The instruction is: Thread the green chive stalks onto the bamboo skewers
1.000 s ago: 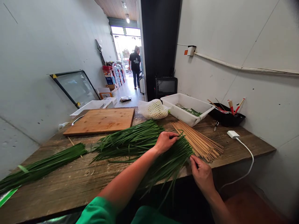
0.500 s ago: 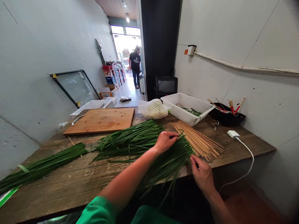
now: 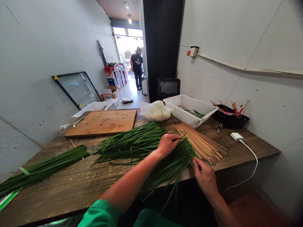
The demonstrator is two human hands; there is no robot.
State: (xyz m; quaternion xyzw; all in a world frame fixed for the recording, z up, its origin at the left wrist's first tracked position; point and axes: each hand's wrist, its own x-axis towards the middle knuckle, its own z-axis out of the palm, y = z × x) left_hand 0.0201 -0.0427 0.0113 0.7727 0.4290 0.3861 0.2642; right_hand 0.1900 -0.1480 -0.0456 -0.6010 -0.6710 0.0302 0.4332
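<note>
Right of centre in the frame, my hands keep the same place as one second ago: the left hand (image 3: pixel 167 145) pinches at the upper end of the row of chives (image 3: pixel 176 160), and the right hand (image 3: pixel 204 175) pinches at its lower corner. This row has not visibly moved, so my work remains at the same point; only the person (image 3: pixel 136 67) at upper middle has shifted a little. Whether I pinch also a stick, I cannot tell. The row hangs over the front edge of the worktop (image 3: pixel 71 186), beside the thin sticks (image 3: pixel 203 143). Behind these, the white tub (image 3: pixel 182 114) contains some green pieces; at right, the black box (image 3: pixel 227 122) contains sticks and red-handled things (image 3: pixel 240 108).
</note>
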